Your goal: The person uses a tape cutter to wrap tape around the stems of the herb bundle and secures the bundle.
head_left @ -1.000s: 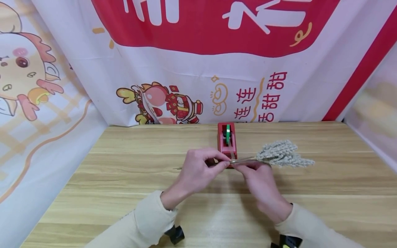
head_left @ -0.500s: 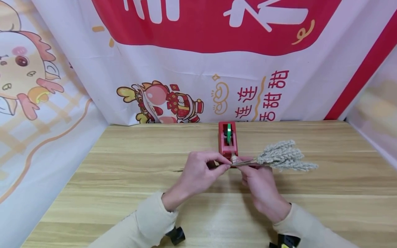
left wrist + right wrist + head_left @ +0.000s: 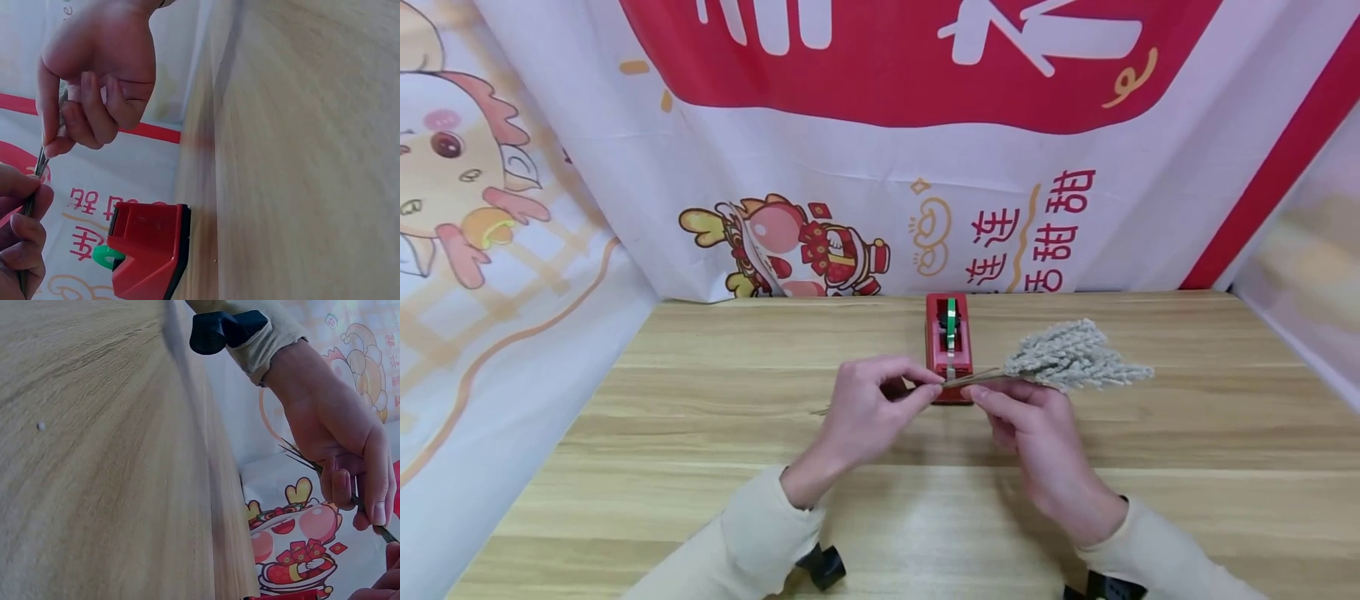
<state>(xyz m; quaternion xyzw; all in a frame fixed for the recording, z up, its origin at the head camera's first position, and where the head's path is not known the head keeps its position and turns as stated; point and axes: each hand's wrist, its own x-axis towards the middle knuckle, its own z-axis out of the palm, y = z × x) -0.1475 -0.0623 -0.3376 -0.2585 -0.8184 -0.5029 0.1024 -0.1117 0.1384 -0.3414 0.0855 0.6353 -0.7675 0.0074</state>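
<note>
A bunch of dried flowers [image 3: 1075,358] with fluffy grey-white heads is held crosswise above the table, its heads to the right. My left hand [image 3: 880,400] pinches the thin stems between thumb and index finger. Closer to the heads, my right hand [image 3: 1037,425] grips the same stems, as the left wrist view shows at the stems [image 3: 41,164]. Loose stem ends [image 3: 300,456] stick out behind the left hand in the right wrist view. Just beyond the fingers stands a red tape dispenser [image 3: 964,333] with a green roll [image 3: 952,321]; a shiny tape end lies at its front.
The wooden table [image 3: 700,467] reaches back to a white and red printed cloth [image 3: 887,150] hanging behind it. Another printed cloth [image 3: 550,292] hangs along the left side. Dark wrist mounts [image 3: 823,568] sit under the sleeves.
The bunch has shifted slightly left and away from me, its heads rising in view. Clear tape that reached from the dispenser to my fingers no longer spans that gap. My right thumb now shows more.
</note>
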